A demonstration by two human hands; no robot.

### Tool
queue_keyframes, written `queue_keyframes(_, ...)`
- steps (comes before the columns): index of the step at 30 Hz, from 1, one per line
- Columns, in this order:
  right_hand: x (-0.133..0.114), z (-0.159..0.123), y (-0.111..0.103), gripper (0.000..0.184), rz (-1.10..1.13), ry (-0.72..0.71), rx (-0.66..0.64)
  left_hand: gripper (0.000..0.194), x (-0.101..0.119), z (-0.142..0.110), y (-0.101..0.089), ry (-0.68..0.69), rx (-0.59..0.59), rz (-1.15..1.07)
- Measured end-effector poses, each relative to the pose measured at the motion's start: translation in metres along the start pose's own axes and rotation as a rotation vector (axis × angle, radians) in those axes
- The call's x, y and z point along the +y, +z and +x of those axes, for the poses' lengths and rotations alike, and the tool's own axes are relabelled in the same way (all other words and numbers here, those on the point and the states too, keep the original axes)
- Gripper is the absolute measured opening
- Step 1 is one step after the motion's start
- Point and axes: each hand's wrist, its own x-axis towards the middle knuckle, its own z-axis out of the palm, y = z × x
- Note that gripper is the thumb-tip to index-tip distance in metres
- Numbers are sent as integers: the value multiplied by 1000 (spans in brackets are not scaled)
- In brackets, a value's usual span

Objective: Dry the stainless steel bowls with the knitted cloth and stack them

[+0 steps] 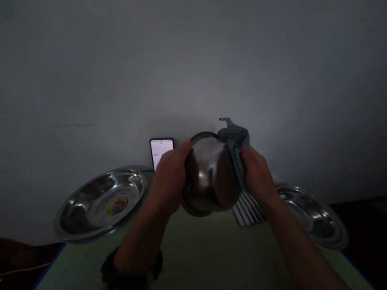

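A shiny metal bowl (205,171) is tilted on its side above the table, its rounded base turned to the right. My left hand (171,176) grips its rim from the left, thumb on top. My right hand (257,170) is closed on a checked grey-green cloth (236,142), which lies against the right side of the bowl. One corner of the cloth sticks up above the bowl. The inside of the bowl is turned away from me, and most of my right fingers are hidden behind the cloth.
On the left of the table (202,255) lies a wide metal basin (70,217) with a round sticker inside. A second basin (333,234) sits at the right. Several flat metal strips (248,212) lie behind my right wrist. A lit phone (160,148) leans on the wall (196,69).
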Motion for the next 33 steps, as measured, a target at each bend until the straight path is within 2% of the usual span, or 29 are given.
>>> queue_keyframes(5, -4, -3, 5, 44, -73, -21, -119, 52, 3, -5, 1, -1, -47, 366)
queue_keyframes(9, -12, -6, 10, 40, -119, -100, -161, 56, 1, -4, -2, -18, -63, 419)
queue_keyframes(12, -19, -10, 15, 36, -176, -194, -191, 58, -2, -4, -1, -17, -121, 389)
queue_keyframes(15, -27, -17, 23, 40, -251, -326, -191, 60, -8, -2, 2, -25, -143, 296)
queue_keyframes(19, -38, -29, 38, 43, -373, -473, -179, 47, -20, 9, 2, -62, 4, 6)
queue_keyframes(22, -40, -37, 48, 42, -478, -566, -156, 32, -26, 16, 1, -112, 50, -278)
queue_keyframes(25, -34, -41, 55, 43, -538, -630, -137, 18, -24, 16, 5, -185, 44, -522)
queue_keyframes(27, -27, -43, 58, 44, -558, -654, -115, 14, -18, 15, 8, -241, 90, -631)
queue_keyframes(30, -15, -44, 61, 43, -566, -702, -68, 11, -11, 15, 11, -315, 155, -704)
queue_keyframes(33, -7, -45, 63, 42, -554, -741, -70, 16, -6, 20, 8, -388, 97, -738)
